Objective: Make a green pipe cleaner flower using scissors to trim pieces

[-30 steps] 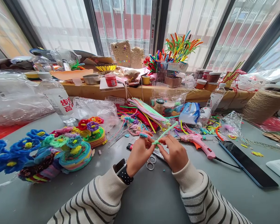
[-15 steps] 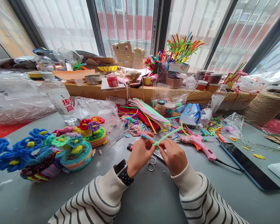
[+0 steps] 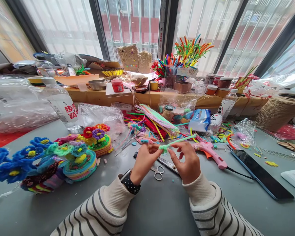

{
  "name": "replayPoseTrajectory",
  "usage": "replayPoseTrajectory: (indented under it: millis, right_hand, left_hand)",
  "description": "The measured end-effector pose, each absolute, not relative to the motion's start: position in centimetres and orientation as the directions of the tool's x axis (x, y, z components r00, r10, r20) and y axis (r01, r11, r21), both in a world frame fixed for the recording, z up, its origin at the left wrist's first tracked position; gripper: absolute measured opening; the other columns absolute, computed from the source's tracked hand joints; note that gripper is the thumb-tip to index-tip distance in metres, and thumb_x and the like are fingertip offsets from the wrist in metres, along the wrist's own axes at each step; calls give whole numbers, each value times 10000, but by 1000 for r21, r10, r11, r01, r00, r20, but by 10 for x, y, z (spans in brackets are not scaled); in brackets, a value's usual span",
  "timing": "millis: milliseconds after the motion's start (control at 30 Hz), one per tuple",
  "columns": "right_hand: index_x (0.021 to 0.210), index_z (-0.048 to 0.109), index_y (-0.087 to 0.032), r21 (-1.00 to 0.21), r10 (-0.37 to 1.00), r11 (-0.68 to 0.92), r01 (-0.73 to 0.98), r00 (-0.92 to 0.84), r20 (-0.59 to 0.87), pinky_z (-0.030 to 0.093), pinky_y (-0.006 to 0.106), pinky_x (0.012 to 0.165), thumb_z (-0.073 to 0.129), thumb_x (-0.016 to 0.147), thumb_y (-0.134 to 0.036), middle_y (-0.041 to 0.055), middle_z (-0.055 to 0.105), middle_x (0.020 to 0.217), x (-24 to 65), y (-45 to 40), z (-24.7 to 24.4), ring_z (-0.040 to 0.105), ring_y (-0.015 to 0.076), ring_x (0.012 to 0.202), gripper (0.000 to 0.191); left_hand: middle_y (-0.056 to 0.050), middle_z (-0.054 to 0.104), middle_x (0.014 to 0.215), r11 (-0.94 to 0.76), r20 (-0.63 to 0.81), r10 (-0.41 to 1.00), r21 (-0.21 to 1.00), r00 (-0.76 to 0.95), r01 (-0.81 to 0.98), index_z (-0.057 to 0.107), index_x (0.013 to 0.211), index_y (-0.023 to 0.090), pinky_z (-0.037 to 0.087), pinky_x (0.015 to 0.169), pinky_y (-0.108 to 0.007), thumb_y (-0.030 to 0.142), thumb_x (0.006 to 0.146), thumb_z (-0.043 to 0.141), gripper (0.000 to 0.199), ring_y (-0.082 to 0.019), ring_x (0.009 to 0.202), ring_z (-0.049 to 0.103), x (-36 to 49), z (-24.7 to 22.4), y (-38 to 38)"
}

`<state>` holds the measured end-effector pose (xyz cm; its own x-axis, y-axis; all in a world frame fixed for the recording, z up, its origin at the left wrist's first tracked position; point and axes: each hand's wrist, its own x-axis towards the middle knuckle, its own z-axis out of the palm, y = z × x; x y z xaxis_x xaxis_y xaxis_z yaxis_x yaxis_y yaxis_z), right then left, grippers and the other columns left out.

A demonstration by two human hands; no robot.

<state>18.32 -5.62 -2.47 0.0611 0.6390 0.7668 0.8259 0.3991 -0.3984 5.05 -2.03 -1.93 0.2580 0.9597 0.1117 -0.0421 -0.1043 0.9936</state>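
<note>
Near the middle of the table, my left hand [image 3: 145, 161] pinches the curled end of a light green pipe cleaner [image 3: 164, 149]. The straight part of it runs up and to the right, past the fingers of my right hand [image 3: 186, 160]. My right thumb and forefinger are apart beside the curl; whether the other fingers touch the stem I cannot tell. Metal scissors [image 3: 158, 172] lie on the table under and between my hands. A pink and blue fuzzy piece [image 3: 147, 141] shows just beyond my left hand.
Pipe-cleaner flowers [image 3: 31, 153] and a round coiled piece [image 3: 80, 167] stand at left. To the right lie a pink glue gun [image 3: 211, 154] and a phone [image 3: 262, 173]. Loose pipe cleaners [image 3: 157, 119], a bottle [image 3: 65, 106] and a twine spool [image 3: 275, 111] sit farther back.
My right hand has moved slightly right and its thumb and forefinger have parted from the green curl. My left hand has turned a little, and more of the scissors shows.
</note>
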Motion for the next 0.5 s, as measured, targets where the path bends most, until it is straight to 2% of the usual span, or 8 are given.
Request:
replayPoseTrajectory:
  millis: [100, 167, 333, 500]
  right_hand:
    - [834, 628, -197, -179, 492, 342, 923, -14, 870, 415, 316, 698, 562, 713, -247, 76, 536, 879, 183, -58, -22, 471, 190, 802, 146]
    - [807, 649, -219, -98, 468, 319, 943, -67, 881, 385, 353, 774, 581, 701, -242, 70, 528, 975, 182, -58, -21, 434, 222, 908, 128]
    - [713, 659, -226, -78, 481, 300, 951, -80, 873, 340, 412, 855, 586, 700, -239, 48, 540, 1026, 182, -57, -22, 399, 243, 973, 76]
    - [646, 637, -205, -79, 467, 306, 949, -77, 881, 330, 436, 875, 576, 709, -235, 48, 554, 1026, 181, -56, -23, 408, 239, 972, 93]
  left_hand:
    - [13, 568, 696, -158, 152, 962, 987, 226, 9, 389, 868, 176, 477, 661, -285, 237, 630, 594, 320, -142, 667, 596, 50, -19, -21]
    - [4, 572, 708, -206, 193, 952, 978, 238, 32, 394, 865, 178, 484, 663, -293, 236, 644, 578, 293, -152, 688, 602, 51, -19, -23]
    - [-9, 573, 744, -288, 260, 924, 956, 281, 60, 393, 877, 184, 485, 683, -291, 222, 686, 534, 241, -141, 709, 599, 52, -20, -25]
    - [-4, 564, 741, -285, 258, 916, 958, 308, 44, 388, 878, 186, 474, 684, -282, 226, 687, 532, 243, -141, 719, 593, 51, -21, -24]
